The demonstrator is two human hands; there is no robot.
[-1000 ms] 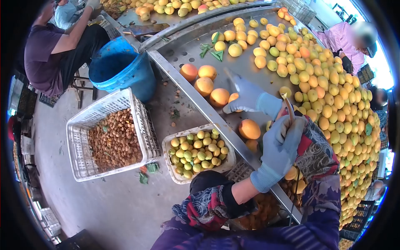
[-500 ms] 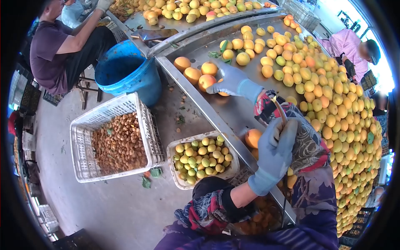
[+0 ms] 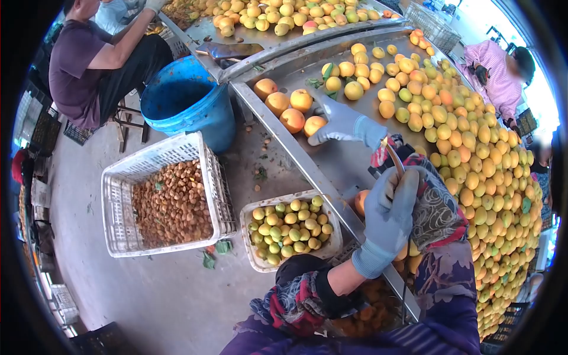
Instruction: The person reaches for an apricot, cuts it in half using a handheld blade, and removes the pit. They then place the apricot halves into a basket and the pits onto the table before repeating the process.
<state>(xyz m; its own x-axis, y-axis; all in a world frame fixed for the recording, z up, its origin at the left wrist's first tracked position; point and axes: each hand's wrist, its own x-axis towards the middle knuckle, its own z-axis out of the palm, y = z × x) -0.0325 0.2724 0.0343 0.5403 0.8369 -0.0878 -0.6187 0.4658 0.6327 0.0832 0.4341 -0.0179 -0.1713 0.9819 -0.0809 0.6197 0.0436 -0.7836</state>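
My right hand [image 3: 346, 121], in a grey-blue glove, reaches over the metal table with thumb and fingers apart. Right at its thumb lies an orange apricot [image 3: 314, 125]; a second apricot [image 3: 292, 120] and several more sit just beyond, along the table's edge. My left hand [image 3: 387, 216], gloved alike, is closed nearer my body. From its fist pokes a slim curved brown tool [image 3: 394, 158] with a pale tip; the rest of it is hidden by the fingers. Behind that fist, another apricot [image 3: 361, 202] shows in part.
A big heap of apricots [image 3: 473, 154] covers the table's right side. Its raised metal rim [image 3: 296, 151] runs beside my hands. On the floor stand a white crate [image 3: 112, 213] of brown pits, a basin [image 3: 251, 254] of small greenish fruit and a blue bucket [image 3: 222, 118]. Other people work nearby.
My right hand has drawn back slightly to the right, and the apricot by its thumb shows more fully. My left hand keeps its grip on the tool. The view has shifted a little.
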